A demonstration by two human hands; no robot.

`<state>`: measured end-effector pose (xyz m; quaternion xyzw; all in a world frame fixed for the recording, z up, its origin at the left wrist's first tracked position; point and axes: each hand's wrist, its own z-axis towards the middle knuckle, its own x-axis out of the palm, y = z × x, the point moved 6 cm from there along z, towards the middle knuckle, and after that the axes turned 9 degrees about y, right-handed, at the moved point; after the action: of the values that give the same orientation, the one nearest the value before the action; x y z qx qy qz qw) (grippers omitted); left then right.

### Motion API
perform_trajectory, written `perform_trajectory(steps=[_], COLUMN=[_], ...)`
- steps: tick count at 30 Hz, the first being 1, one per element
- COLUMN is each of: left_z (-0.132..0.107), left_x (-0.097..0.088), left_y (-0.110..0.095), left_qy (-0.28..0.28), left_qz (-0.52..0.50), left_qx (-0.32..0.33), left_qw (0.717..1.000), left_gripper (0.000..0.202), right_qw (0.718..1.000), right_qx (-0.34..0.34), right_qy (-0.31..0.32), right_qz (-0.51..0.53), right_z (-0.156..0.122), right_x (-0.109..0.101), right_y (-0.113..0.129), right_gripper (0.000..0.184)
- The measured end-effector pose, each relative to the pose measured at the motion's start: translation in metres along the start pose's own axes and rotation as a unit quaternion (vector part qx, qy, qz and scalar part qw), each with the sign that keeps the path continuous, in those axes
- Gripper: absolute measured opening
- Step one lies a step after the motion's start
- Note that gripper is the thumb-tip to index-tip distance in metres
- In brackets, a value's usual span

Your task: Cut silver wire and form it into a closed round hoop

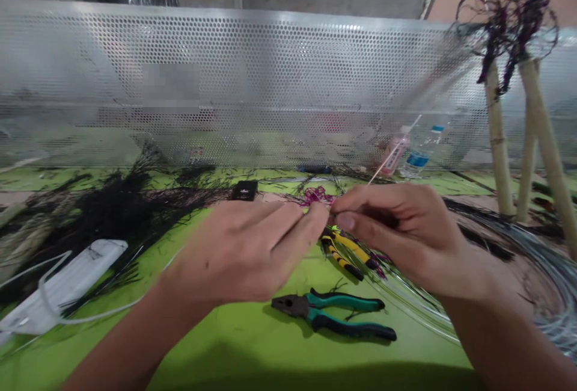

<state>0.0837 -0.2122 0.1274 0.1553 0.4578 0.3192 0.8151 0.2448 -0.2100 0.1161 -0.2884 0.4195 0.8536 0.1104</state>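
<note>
My left hand [252, 249] and my right hand [401, 234] meet fingertip to fingertip above the green table [216, 343]. The right thumb and index finger are pinched together. A thin pale wire [392, 153] rises from behind that hand, slanting up to the right. The left fingers are closed side by side, and whatever they pinch is hidden. Just below the fingertips lie yellow-and-black handled pliers [347, 252]. Nearer to me rest combination pliers [333, 316] with green-and-black handles. Behind the hands sits a tangle of magenta wire [315, 195].
A white power strip [67, 286] and black wire bundles [112, 204] lie left. Coiled clear wire [532, 264] spreads right, near wooden poles [498, 144] topped with wire mesh. Two bottles [419, 153] stand before a perforated metal panel [270, 72]. A black box [244, 190] lies behind.
</note>
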Motion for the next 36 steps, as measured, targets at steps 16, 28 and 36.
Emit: perform_trajectory(steps=[16,28,36], left_z=[-0.006,0.002,0.002], left_x=[0.005,0.011,0.017], left_y=[-0.004,-0.011,0.005], left_qy=[0.017,0.021,-0.036], left_qz=[-0.004,0.106,-0.003], left_qx=[-0.018,0.042,-0.071], left_qw=[1.0,0.993,0.997], left_gripper=[0.022,0.025,0.008], right_qw=[0.96,0.998,0.959], right_qx=[-0.185,-0.054,-0.2], right_qy=[-0.034,0.039,-0.087], right_qz=[-0.206,-0.02,-0.184], right_z=[-0.003,0.012,0.01], right_x=[0.004,0.005,0.005], right_y=[0.011,-0.013,-0.008], right_gripper=[0.015,0.014,0.009])
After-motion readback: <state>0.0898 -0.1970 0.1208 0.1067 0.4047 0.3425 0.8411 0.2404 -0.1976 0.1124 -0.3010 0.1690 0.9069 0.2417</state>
